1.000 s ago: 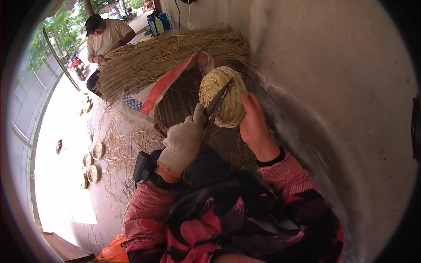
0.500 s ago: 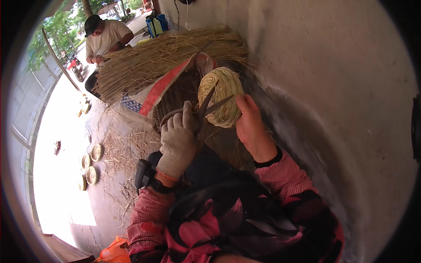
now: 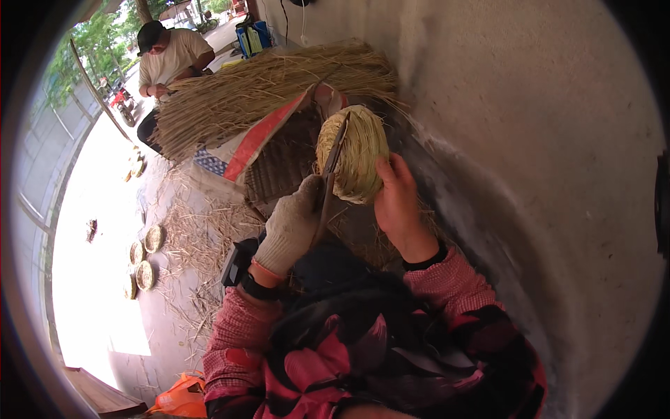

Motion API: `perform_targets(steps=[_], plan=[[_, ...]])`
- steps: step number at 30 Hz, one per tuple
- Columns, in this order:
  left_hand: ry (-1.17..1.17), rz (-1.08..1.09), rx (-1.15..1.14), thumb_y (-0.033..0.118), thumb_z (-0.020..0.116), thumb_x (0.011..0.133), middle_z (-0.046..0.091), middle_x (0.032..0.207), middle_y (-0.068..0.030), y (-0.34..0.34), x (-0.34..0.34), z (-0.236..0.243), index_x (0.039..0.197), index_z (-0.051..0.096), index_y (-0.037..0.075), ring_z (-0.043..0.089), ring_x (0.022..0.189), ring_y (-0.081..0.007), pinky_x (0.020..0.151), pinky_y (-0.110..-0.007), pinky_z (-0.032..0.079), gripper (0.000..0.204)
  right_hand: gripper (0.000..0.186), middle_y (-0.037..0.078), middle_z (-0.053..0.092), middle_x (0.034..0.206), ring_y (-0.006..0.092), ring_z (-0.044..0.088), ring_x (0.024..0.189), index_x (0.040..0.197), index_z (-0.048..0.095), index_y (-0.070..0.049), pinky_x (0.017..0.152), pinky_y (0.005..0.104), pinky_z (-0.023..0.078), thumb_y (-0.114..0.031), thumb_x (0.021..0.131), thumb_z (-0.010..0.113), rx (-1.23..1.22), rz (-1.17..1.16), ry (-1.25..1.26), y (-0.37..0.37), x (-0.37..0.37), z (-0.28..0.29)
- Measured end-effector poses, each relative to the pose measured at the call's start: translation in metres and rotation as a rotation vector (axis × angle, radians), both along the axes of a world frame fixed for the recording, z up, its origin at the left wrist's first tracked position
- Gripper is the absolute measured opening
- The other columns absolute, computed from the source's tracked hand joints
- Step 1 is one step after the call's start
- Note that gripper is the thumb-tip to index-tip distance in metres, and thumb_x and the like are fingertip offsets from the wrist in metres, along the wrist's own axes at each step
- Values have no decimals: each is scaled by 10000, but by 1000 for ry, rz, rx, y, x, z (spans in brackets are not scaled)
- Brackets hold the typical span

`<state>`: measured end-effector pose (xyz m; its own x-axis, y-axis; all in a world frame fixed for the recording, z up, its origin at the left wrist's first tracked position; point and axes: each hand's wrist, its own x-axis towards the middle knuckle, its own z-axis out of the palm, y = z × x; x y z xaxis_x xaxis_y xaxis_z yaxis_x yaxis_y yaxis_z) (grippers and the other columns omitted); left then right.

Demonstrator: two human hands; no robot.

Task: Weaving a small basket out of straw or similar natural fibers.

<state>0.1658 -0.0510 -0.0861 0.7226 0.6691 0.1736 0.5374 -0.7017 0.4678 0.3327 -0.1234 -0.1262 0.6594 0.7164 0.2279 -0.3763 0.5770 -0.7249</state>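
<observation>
My left hand (image 3: pixel 291 223), in a pale knitted glove, grips a pair of long dark metal shears (image 3: pixel 335 150), whose blades are closed and lie across a round woven straw piece (image 3: pixel 364 140). My right hand (image 3: pixel 398 199), bare, holds that straw piece at its lower right side, with fingers curled against it. The handles of the shears are mostly hidden by the glove. Just behind both hands lie a red-edged sack (image 3: pixel 252 145) and a dark ridged object (image 3: pixel 276 174).
A long straw bundle (image 3: pixel 279 80) lies beyond the sack. A seated co-worker (image 3: pixel 171 59) works at its left end. Round straw baskets (image 3: pixel 145 274) and loose straw sit on the floor (image 3: pixel 122 328). An orange bag (image 3: pixel 178 394) lies lower left. A concrete wall (image 3: pixel 537 140) bounds the right.
The shears were spread open half a second ago and are now closed. My left hand has turned slightly; my right hand has slid a little lower on the straw piece.
</observation>
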Motion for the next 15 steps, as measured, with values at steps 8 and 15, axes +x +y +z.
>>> perform_targets(steps=[8, 15], plan=[[-118, -11, 191, 281, 608, 903, 619, 1075, -250, -10, 2, -15, 1352, 419, 66, 608, 964, -461, 781, -516, 498, 533, 374, 112, 569, 1238, 207, 556, 1138, 1261, 481, 7, 999, 366, 441, -234, 987, 560, 52, 36, 189, 7, 18, -2], [-158, 76, 660, 262, 617, 908, 599, 1099, -191, -10, 14, -45, 1385, 398, 21, 615, 997, -372, 859, -459, 503, 577, 380, 112, 538, 1279, 214, 528, 1187, 1297, 438, 3, 1034, 371, 422, -213, 999, 537, 148, 5, 195, 5, 10, 8]])
